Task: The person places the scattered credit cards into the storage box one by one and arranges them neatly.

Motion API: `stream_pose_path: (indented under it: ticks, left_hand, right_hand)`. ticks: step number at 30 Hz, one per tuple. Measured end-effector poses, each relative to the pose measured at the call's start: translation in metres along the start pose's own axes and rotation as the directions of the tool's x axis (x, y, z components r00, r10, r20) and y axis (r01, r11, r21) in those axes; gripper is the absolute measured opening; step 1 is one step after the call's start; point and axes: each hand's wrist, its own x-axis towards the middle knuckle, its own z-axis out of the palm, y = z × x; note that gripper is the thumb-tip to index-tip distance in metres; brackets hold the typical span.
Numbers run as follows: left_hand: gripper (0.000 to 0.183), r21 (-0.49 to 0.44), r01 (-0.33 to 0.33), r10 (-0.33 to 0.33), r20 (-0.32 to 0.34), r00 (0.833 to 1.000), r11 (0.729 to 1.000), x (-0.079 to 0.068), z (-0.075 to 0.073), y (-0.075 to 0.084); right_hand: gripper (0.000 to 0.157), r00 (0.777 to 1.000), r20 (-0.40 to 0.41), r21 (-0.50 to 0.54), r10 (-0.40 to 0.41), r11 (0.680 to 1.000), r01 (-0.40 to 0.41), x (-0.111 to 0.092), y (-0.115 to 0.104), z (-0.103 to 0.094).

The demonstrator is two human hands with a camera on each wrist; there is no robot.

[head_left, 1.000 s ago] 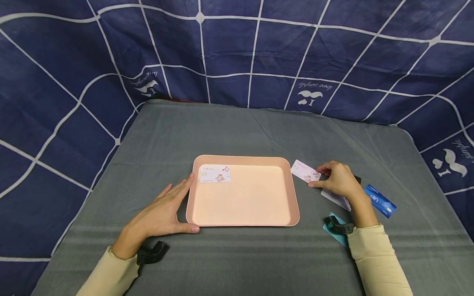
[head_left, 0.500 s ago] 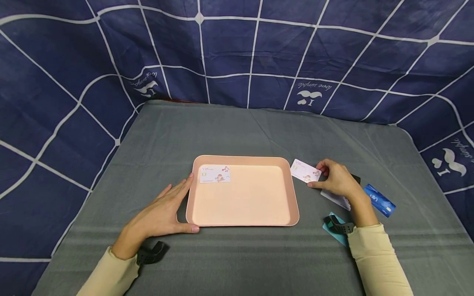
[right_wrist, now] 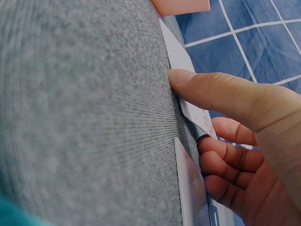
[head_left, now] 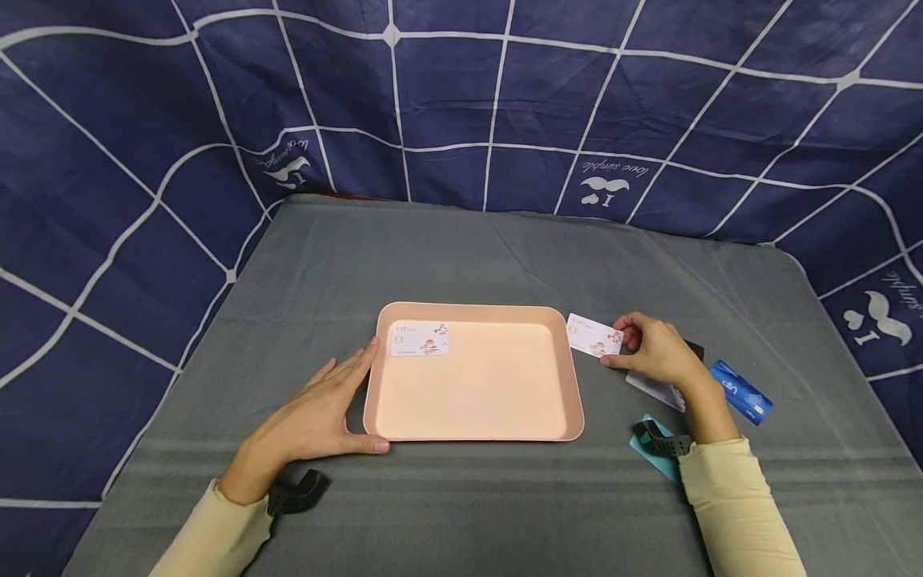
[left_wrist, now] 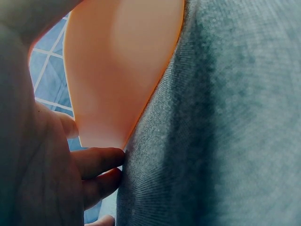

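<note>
A plain, pale beige left sleeve [head_left: 215, 533] and a matching right sleeve [head_left: 743, 505] are covering the forearms and ending near the wrists. A black, curved left wrist unit [head_left: 296, 494] and a similar black right wrist unit [head_left: 671, 445] are projecting from the inner wrists. The left hand [head_left: 310, 417] and the right hand [head_left: 659, 349] are extending bare beyond the cuffs.

Downward head view, wrist close-ups, shared tray [head_left: 479, 393]

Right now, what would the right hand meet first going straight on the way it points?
Past the VIP card in the right hand, probably the peach tray's right rim; whether they touch is unclear.
</note>
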Motion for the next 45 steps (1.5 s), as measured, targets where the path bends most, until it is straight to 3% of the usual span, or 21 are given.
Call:
stream_pose_path:
  ticks: [21, 38, 45]
  left_hand:
    - [0.129, 0.004, -0.005, 0.005, 0.002, 1.000, 1.000, 0.0019, 0.0001, 0.0005]
    - [0.129, 0.006, -0.005, 0.005, 0.001, 1.000, 1.000, 0.0010, 0.0012, -0.0008]
    - [0.129, 0.005, -0.005, 0.005, 0.000, 1.000, 1.000, 0.0008, 0.0014, -0.0009]
  right_hand:
    - [0.049, 0.998, -0.018, 0.016, -0.057, 0.998, 0.057, -0.0015, 0.0008, -0.0037]
    - [0.044, 0.988, -0.108, -0.016, -0.113, 0.994, 0.111, -0.0029, 0.0037, -0.0025]
    - [0.042, 0.973, -0.196, 0.014, -0.119, 0.992, 0.124, -0.0047, 0.0079, -0.0030]
